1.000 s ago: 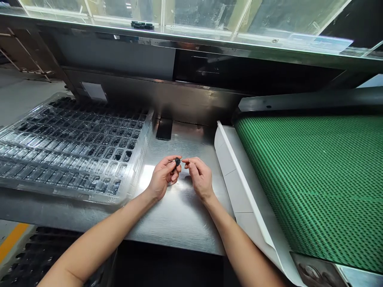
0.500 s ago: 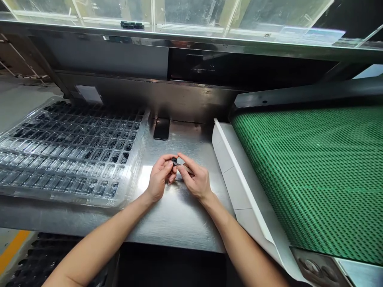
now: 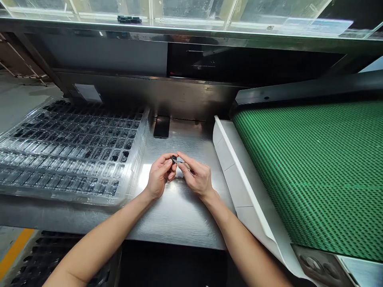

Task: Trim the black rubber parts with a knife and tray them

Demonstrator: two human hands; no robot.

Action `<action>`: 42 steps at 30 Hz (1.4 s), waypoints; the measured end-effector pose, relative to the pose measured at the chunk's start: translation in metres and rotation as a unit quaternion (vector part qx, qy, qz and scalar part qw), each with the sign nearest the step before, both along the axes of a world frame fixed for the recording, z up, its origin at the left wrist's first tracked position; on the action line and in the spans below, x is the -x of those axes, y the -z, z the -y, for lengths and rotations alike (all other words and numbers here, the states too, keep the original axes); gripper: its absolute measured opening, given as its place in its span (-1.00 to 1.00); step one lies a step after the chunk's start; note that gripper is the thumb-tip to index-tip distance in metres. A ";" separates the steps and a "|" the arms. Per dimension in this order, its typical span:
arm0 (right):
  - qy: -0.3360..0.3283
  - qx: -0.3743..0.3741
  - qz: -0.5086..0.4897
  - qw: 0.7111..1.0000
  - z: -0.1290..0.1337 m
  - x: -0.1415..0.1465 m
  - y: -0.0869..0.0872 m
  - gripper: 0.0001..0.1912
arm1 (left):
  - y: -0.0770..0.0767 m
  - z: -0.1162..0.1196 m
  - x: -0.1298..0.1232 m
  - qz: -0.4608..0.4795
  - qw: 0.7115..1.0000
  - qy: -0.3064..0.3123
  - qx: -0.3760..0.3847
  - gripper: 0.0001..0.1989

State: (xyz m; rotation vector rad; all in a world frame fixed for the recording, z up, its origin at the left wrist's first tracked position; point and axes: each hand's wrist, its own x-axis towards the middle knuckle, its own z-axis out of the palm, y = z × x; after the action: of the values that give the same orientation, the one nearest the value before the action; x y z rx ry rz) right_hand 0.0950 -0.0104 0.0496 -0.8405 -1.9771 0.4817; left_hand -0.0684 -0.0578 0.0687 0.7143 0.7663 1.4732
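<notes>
Pinched between the thumb and fingers of my left hand (image 3: 158, 175) is a small black part (image 3: 174, 159), held just above the metal worktop (image 3: 176, 223). My right hand (image 3: 197, 175) is closed on a thin blade-like metal tool (image 3: 179, 162), its tip against or very near the black part. Most of the tool is hidden in the fingers. The right index finger reaches forward to the far side of the part, close to the left fingertips. To the left lies a clear plastic tray (image 3: 127, 181) with rows of pockets, several of them holding small black parts.
Behind my hands a black phone-like slab (image 3: 161, 127) lies on the worktop. A white guard (image 3: 239, 175) edges the green conveyor belt (image 3: 311, 171) on the right. Black parts (image 3: 129, 19) sit on the upper shelf. More black parts (image 3: 38, 259) lie below on the left.
Both hands stay in nearly the same place, still holding the part and the tool. The tool's blade shows brighter now, and the camera view has shifted slightly.
</notes>
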 end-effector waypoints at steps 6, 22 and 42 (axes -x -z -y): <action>-0.009 0.000 -0.011 1.000 0.001 0.000 -0.001 -0.58 | -0.003 0.000 0.000 0.002 1.000 -0.002 0.005 -0.56; -0.004 -0.030 0.009 0.999 -0.001 0.000 0.000 -0.60 | -0.002 -0.001 0.002 0.023 1.000 0.007 0.011 -0.56; 0.048 0.086 0.000 0.995 -0.023 -0.007 0.020 -0.38 | 0.023 -0.015 -0.008 0.074 0.991 0.087 0.065 -0.38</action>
State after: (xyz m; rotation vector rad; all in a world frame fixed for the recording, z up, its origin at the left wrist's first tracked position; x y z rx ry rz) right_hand 0.1021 0.0122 0.0293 -1.0374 -1.9045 0.6013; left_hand -0.0600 -0.0427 0.0454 0.5521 0.6637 1.2897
